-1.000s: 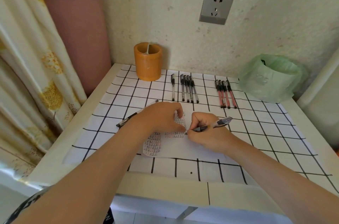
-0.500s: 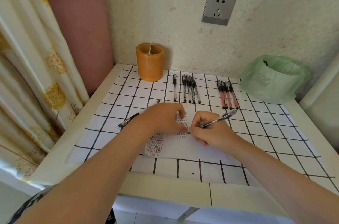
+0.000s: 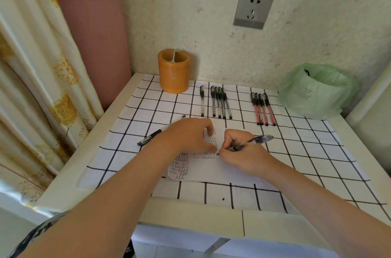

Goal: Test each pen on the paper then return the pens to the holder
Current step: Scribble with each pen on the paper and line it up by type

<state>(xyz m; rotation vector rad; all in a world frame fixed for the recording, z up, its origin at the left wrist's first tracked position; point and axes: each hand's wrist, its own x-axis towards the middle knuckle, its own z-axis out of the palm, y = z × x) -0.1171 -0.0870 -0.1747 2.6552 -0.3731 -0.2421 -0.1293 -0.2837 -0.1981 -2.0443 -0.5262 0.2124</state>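
Note:
My right hand (image 3: 243, 152) grips a black pen (image 3: 257, 140) with its tip down on the white paper (image 3: 211, 170), which carries rows of small black and red marks. My left hand (image 3: 188, 136) lies flat on the paper, fingers spread, pinning it. Another black pen (image 3: 157, 131) lies loose on the cloth behind my left wrist. Several black pens (image 3: 219, 102) lie in a row further back, and several red pens (image 3: 263, 109) to their right. The orange holder (image 3: 174, 71) stands at the back left with one thin stick inside.
A black-grid white cloth (image 3: 306, 152) covers the small table. A bin lined with a green bag (image 3: 315, 90) sits at the back right. A curtain (image 3: 31, 67) and a pink roll (image 3: 97, 35) stand to the left; a wall socket (image 3: 254, 7) is above.
The pen in my right hand has tilted and shifted slightly as it marks the paper. My left hand stays on the sheet. The view has moved a little.

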